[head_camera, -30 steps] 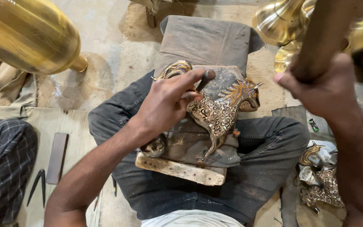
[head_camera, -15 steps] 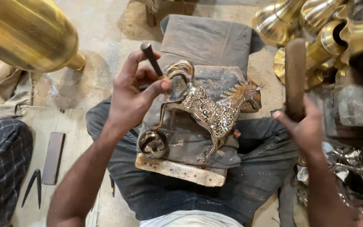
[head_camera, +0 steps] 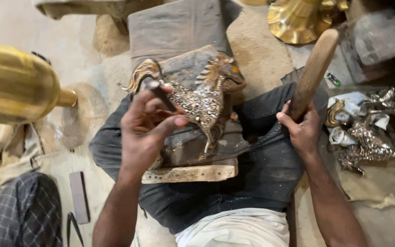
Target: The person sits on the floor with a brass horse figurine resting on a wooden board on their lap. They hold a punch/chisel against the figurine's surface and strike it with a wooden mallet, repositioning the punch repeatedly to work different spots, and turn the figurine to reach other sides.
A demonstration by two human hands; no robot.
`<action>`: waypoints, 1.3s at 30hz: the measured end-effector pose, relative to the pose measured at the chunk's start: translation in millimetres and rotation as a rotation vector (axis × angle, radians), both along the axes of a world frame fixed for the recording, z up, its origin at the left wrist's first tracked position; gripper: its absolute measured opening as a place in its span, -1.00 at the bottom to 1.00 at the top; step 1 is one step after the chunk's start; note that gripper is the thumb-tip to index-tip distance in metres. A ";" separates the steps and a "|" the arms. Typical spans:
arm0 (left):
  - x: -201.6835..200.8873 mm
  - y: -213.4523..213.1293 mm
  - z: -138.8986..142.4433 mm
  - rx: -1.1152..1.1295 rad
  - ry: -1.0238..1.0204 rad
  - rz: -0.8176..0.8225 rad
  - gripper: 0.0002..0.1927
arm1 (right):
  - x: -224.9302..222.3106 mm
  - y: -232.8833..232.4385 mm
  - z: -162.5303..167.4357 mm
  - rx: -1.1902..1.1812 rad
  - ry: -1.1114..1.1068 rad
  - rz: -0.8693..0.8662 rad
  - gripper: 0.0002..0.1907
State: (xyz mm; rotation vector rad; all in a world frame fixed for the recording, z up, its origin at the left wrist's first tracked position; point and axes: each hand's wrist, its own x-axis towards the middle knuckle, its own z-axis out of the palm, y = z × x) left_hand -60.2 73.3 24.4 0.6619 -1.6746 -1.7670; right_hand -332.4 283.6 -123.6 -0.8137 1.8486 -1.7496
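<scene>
left hand (head_camera: 145,121) pinching dark punch (head_camera: 161,95) over metal horse (head_camera: 202,103), right hand (head_camera: 301,128) fisted around raised wooden mallet (head_camera: 314,68)

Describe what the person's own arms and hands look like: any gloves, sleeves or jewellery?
Both arms are bare from wrist to the frame's bottom edge: no sleeves show. The left hand and right hand wear no gloves, and no rings, watch or bracelets show. Fingers are uncovered, with short nails.
</scene>
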 end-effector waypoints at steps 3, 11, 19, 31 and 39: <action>-23.8 8.4 4.2 -0.146 -0.139 -0.080 -0.41 | 13.2 9.4 3.6 -0.015 -0.079 -0.027 -0.70; -90.0 3.4 11.0 -0.749 -0.405 -0.379 -0.39 | 62.8 42.7 -7.3 0.042 -0.204 -0.070 -0.62; -100.1 0.1 21.6 -0.999 -0.513 -0.465 -0.37 | 76.1 51.2 -17.7 0.012 0.006 -0.135 -0.56; -103.4 0.0 17.3 -1.079 -0.487 -0.478 -0.36 | 28.4 28.8 26.6 0.150 0.250 -0.095 -0.51; -102.8 -1.9 12.9 -1.165 -0.474 -0.469 -0.37 | 15.5 13.6 42.7 -0.043 0.043 -0.042 -0.71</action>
